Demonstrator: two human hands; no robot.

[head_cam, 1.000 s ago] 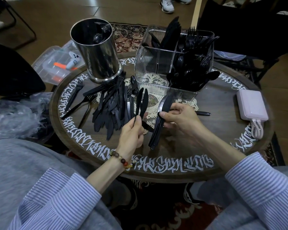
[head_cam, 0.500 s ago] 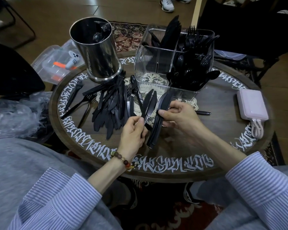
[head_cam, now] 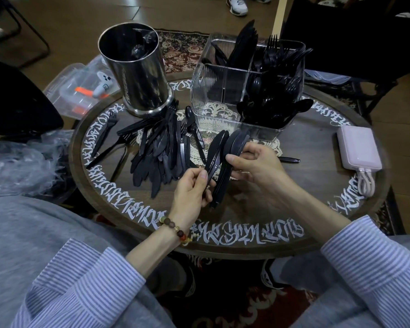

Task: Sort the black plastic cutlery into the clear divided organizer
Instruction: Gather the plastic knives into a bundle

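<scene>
My left hand (head_cam: pixel 191 190) pinches two black plastic knives (head_cam: pixel 214 147) by their handles, blades pointing up and away. Right beside them, my right hand (head_cam: pixel 253 164) grips a bundle of black knives (head_cam: pixel 234 143) at mid-length. The two sets nearly touch. A loose pile of black knives and forks (head_cam: pixel 161 150) lies on the table to the left. The clear divided organizer (head_cam: pixel 219 91) stands behind my hands; knives stand in its back compartment, forks and spoons fill its right side, and its front left compartment looks empty.
A steel cylinder (head_cam: pixel 137 67) stands at the back left of the round wooden table (head_cam: pixel 246 228). A pink power bank (head_cam: pixel 357 147) with cable lies at the right. A single black utensil (head_cam: pixel 290 159) lies behind my right hand. Plastic bags and a clear box sit left.
My left hand has carried its two knives rightward, tilting them toward the bundle in my right hand. The right hand has stayed nearly in place.
</scene>
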